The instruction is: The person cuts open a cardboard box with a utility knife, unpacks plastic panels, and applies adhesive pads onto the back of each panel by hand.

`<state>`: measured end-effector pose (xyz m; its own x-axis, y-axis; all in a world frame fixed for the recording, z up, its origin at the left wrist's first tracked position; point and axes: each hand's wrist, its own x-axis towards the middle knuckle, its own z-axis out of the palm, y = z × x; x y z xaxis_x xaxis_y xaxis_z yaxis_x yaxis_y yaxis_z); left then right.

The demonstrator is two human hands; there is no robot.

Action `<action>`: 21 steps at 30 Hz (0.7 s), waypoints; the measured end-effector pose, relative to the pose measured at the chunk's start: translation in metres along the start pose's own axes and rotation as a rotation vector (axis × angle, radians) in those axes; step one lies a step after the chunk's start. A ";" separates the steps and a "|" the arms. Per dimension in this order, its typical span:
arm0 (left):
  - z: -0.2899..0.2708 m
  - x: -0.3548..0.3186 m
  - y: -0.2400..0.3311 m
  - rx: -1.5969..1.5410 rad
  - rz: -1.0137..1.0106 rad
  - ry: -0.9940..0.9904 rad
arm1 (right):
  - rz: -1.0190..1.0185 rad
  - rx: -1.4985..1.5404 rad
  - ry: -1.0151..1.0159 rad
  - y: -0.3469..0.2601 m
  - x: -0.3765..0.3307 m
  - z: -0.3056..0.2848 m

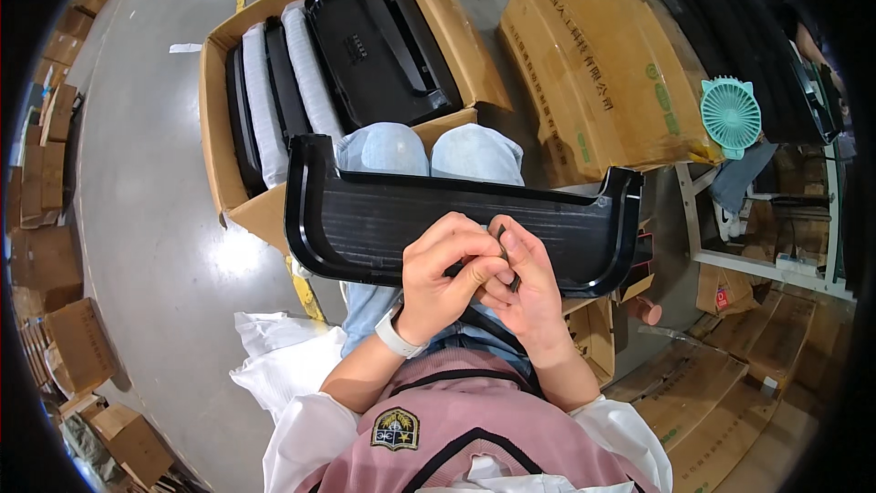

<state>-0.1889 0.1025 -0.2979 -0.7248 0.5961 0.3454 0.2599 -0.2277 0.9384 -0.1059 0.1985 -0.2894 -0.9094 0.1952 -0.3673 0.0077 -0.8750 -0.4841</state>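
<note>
Across my lap lies a long black plastic panel (383, 219) with raised, curved ends and a cut-out along its far edge. Above its near edge, my left hand (440, 272) and my right hand (529, 288) meet with fingertips pinched together. Between them is a small dark strip (503, 239), mostly covered by the fingers, so its exact kind cannot be made out. Both hands are closed on it, and neither grips the panel. A white band (396, 336) circles my left wrist.
Beyond my knees stands an open carton (219, 128) of black panels (379, 55) with white padding between them. A large closed carton (584, 64) is at the right, a green fan (730, 117) by its corner. A white bag (283, 361) lies on the floor at left.
</note>
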 end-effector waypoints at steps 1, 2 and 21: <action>0.002 -0.001 0.000 -0.034 0.005 0.022 | -0.001 0.030 -0.029 -0.001 0.000 0.000; 0.004 -0.001 -0.001 -0.068 0.009 0.044 | -0.001 0.061 -0.058 -0.002 0.000 0.000; -0.001 0.002 0.003 -0.122 -0.062 -0.012 | -0.213 -0.142 0.117 0.003 -0.003 0.005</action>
<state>-0.1906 0.1025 -0.2947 -0.7295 0.6206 0.2875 0.1347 -0.2818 0.9500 -0.1050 0.1932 -0.2852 -0.8426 0.4248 -0.3310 -0.1122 -0.7395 -0.6637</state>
